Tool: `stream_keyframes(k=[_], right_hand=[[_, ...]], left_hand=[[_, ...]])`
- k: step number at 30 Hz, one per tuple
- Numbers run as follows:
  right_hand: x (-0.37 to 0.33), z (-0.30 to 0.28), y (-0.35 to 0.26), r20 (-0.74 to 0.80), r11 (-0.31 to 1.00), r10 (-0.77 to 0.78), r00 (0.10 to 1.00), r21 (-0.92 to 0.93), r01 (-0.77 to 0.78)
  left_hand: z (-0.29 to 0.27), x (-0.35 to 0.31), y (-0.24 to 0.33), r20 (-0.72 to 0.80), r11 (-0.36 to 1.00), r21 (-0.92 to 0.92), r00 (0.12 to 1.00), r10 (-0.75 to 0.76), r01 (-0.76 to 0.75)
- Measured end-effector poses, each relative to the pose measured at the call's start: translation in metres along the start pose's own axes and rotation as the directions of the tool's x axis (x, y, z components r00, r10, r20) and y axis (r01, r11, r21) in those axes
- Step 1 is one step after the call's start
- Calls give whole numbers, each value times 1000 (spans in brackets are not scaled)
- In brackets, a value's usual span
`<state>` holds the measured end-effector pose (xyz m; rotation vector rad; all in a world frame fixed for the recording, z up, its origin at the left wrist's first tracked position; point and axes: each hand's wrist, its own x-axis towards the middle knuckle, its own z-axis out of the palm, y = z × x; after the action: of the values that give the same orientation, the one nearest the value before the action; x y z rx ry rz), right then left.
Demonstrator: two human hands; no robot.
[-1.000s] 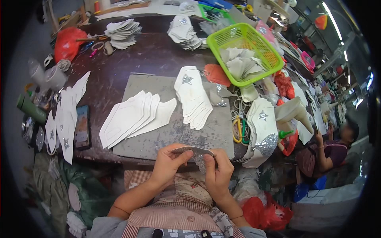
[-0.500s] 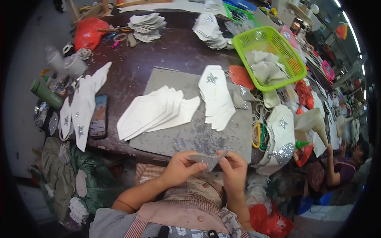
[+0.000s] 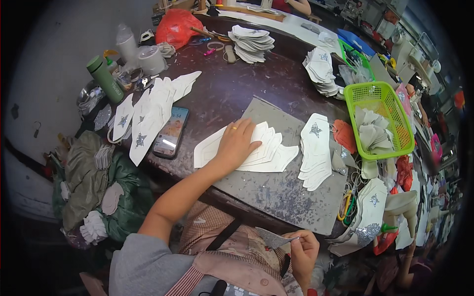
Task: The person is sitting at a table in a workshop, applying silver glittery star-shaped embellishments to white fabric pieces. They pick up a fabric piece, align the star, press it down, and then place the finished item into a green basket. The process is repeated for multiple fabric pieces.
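My left hand [image 3: 236, 144] lies with its fingers stretched across a fanned stack of white cut pieces [image 3: 269, 153], at the left side of a grey board. Low over my lap, at the table's front edge, my right hand [image 3: 304, 250] pinches a small grey glittery piece [image 3: 273, 239] by its corner between thumb and fingers. To the right of the fan, on the same board [image 3: 276, 200], a second overlapped stack of white pieces [image 3: 316, 153] shows a silver glitter star on top.
At left lie more white pieces [image 3: 158, 108], a phone [image 3: 171, 132] and a green bottle [image 3: 104, 79]. A green basket [image 3: 411, 143] holding pale pieces stands right, above white pieces with glitter toes [image 3: 368, 209]. Further stacks [image 3: 251, 43] and a red bag [image 3: 177, 28] sit at the back.
My left hand has let go of the grey glittery piece and moved forward onto the fanned white stack. My right hand keeps the piece, now lower. The whole view has shifted.
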<state>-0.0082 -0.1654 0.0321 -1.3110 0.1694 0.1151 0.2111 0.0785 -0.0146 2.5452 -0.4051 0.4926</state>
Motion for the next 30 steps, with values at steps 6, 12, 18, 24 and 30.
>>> stream_keyframes(k=[6,12,18,24,30], right_hand=[[3,0,-1,30,997,81,996,-10,-81],[5,-4,-8,-26,996,79,997,32,-78],[2,-6,1,0,956,119,993,270,-115],[-16,-22,8,-45,978,71,997,201,-60],[-16,-25,9,48,973,23,999,227,-33]], left_hand=[[-18,2,-7,-216,914,-406,972,-90,-5],[-114,-6,44,-278,891,-387,951,133,-237],[-68,-50,81,73,640,-665,821,567,-384],[-3,-62,76,183,585,-769,789,587,-257],[-9,-60,79,228,602,-761,770,596,-242]])
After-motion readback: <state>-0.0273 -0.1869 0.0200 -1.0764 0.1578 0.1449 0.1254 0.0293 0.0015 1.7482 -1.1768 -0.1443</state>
